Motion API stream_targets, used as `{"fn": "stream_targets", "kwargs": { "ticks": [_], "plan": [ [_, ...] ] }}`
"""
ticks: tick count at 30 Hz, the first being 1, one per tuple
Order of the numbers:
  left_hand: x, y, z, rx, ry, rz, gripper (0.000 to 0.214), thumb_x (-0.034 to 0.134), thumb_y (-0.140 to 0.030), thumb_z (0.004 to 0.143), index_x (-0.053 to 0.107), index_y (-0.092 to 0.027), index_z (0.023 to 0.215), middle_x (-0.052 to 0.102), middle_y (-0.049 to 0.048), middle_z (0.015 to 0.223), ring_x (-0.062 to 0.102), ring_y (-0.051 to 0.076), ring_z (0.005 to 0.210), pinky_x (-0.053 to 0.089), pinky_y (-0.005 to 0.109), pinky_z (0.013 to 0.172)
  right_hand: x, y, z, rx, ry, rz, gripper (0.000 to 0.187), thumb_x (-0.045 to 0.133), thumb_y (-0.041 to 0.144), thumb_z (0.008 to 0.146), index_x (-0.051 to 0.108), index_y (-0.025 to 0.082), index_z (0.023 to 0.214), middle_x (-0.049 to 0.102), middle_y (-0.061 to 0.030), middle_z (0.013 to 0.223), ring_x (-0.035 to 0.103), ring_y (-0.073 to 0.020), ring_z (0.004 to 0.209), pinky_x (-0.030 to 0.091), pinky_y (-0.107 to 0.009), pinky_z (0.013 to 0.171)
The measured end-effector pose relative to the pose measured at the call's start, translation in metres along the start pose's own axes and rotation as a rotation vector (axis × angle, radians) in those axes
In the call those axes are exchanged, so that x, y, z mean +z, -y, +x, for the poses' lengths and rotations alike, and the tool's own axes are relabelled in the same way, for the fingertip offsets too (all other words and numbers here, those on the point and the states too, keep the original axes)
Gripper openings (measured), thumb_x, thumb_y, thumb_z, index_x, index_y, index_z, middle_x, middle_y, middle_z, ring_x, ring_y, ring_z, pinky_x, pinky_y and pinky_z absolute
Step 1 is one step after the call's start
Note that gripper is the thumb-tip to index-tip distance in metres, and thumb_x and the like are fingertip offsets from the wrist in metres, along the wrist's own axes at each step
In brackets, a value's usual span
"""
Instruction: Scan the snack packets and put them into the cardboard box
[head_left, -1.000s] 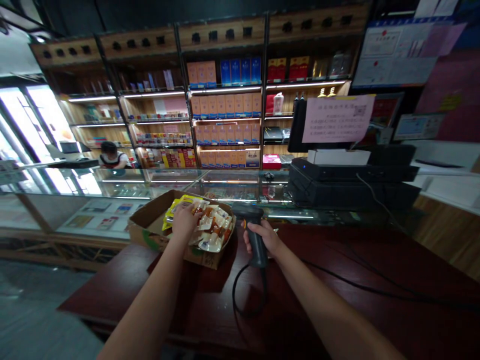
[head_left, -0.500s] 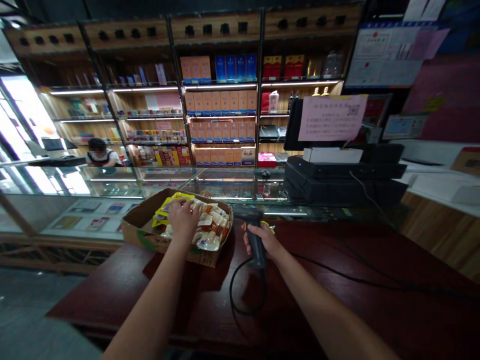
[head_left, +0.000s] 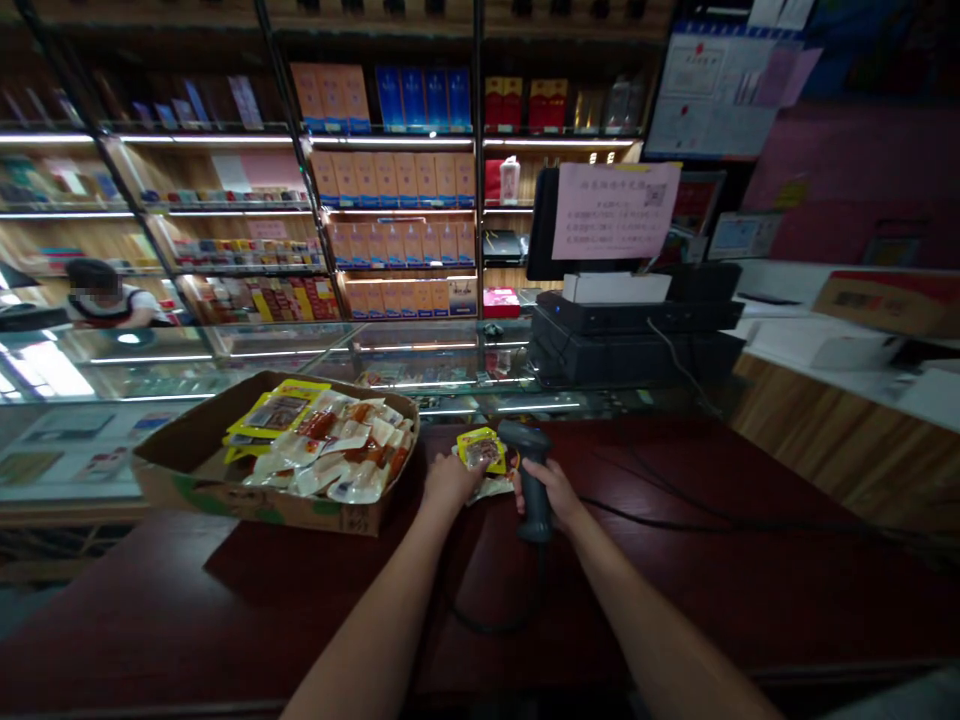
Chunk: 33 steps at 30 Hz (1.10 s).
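We stand at a dark red wooden counter (head_left: 750, 600). Beyond it we see a long glass display case (head_left: 247, 345), and on it a black till terminal (head_left: 630, 335) whose upright screen bears a pink paper notice (head_left: 613, 210). Behind run lit wooden shelves (head_left: 225, 210) stacked with orange cartons (head_left: 397, 180), blue cartons (head_left: 420, 97) and red cartons (head_left: 525, 100). Far left, a person in a white top (head_left: 105, 300) is behind the glass. At right lies a flat brown cardboard carton (head_left: 885, 300).
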<state>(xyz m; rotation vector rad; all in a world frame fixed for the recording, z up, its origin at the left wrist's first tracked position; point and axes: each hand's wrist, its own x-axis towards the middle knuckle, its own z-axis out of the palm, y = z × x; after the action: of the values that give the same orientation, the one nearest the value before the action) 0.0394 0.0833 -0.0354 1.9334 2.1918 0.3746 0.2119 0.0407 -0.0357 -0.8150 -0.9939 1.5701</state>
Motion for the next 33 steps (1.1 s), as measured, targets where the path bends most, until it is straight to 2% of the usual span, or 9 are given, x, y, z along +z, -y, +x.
{"fn": "stream_targets", "kwargs": {
  "ticks": [2,4,7,10,14,18,21,29,33],
  "plan": [
    [0.009,0.005,0.007,-0.006,0.029,-0.039,0.069,0.046,-0.067,0.07,0.064,-0.006,0.096,0.061,0.0245,0.105,0.059,0.031,0.099,0.043,0.033,0.08,-0.006,-0.003,0.0,0.006,-0.015,0.009,0.041,0.068,0.047,0.063,0.055,0.015,0.084,0.061,0.0013,0.048,0.053,-0.0118,0.033,0.046,-0.023,0.034],
    [0.016,0.014,0.013,-0.012,-0.002,-0.171,0.048,0.053,-0.055,0.073,0.063,-0.01,0.088,0.064,0.0193,0.098,0.062,0.027,0.093,0.044,0.029,0.074,-0.008,-0.005,0.001,0.016,-0.023,-0.004,0.042,0.068,0.047,0.063,0.055,0.014,0.085,0.061,0.0013,0.048,0.054,-0.0119,0.034,0.046,-0.022,0.034],
    [0.025,0.029,0.02,-0.044,-0.078,-0.617,0.022,0.058,-0.036,0.074,0.056,-0.015,0.076,0.066,0.0092,0.076,0.064,0.019,0.072,0.044,0.024,0.058,-0.006,-0.007,0.001,0.038,-0.006,-0.039,0.04,0.068,0.047,0.063,0.054,0.014,0.082,0.061,0.0009,0.048,0.054,-0.0123,0.034,0.045,-0.022,0.034],
    [0.028,0.035,0.023,-0.113,-0.048,-1.187,0.018,0.058,-0.03,0.074,0.047,-0.016,0.077,0.06,0.002,0.062,0.06,0.014,0.051,0.04,0.021,0.043,-0.001,-0.009,-0.002,0.079,0.051,-0.081,0.038,0.068,0.048,0.063,0.053,0.014,0.074,0.061,-0.0002,0.048,0.055,-0.0126,0.034,0.044,-0.022,0.034],
    [0.027,0.027,0.021,-0.082,0.009,-1.619,0.023,0.06,-0.027,0.073,0.041,-0.018,0.083,0.062,0.0011,0.068,0.065,0.015,0.056,0.051,0.027,0.053,0.004,-0.009,-0.007,0.095,0.124,-0.118,0.038,0.068,0.047,0.063,0.053,0.014,0.073,0.062,-0.0003,0.048,0.055,-0.0127,0.034,0.044,-0.021,0.033],
    [0.025,0.02,0.016,0.048,-0.015,-1.703,0.032,0.063,-0.032,0.071,0.037,-0.019,0.086,0.064,0.0018,0.078,0.068,0.019,0.07,0.056,0.037,0.067,0.005,-0.01,-0.008,0.095,0.13,-0.127,0.038,0.068,0.047,0.063,0.053,0.014,0.076,0.062,0.0003,0.048,0.055,-0.0129,0.034,0.045,-0.021,0.034],
    [0.025,0.02,0.014,0.084,-0.008,-1.693,0.037,0.064,-0.036,0.069,0.036,-0.02,0.086,0.064,0.0017,0.08,0.068,0.019,0.071,0.056,0.04,0.069,0.004,-0.011,-0.008,0.089,0.112,-0.129,0.038,0.067,0.048,0.063,0.053,0.014,0.073,0.061,0.0002,0.048,0.055,-0.0123,0.034,0.044,-0.021,0.034],
    [0.023,0.02,0.012,0.093,0.03,-1.662,0.042,0.066,-0.039,0.066,0.035,-0.02,0.086,0.064,0.0009,0.078,0.068,0.019,0.068,0.056,0.039,0.065,0.004,-0.011,-0.007,0.09,0.103,-0.128,0.039,0.068,0.049,0.061,0.053,0.014,0.071,0.061,-0.0001,0.047,0.054,-0.0128,0.033,0.043,-0.022,0.033],
    [0.022,0.019,0.012,0.074,0.012,-1.626,0.036,0.064,-0.036,0.069,0.038,-0.019,0.087,0.064,0.0039,0.083,0.068,0.019,0.071,0.056,0.037,0.064,0.004,-0.012,-0.007,0.079,0.105,-0.134,0.039,0.068,0.05,0.062,0.053,0.014,0.07,0.061,-0.0004,0.048,0.054,-0.0127,0.033,0.042,-0.021,0.033]
  ]
}}
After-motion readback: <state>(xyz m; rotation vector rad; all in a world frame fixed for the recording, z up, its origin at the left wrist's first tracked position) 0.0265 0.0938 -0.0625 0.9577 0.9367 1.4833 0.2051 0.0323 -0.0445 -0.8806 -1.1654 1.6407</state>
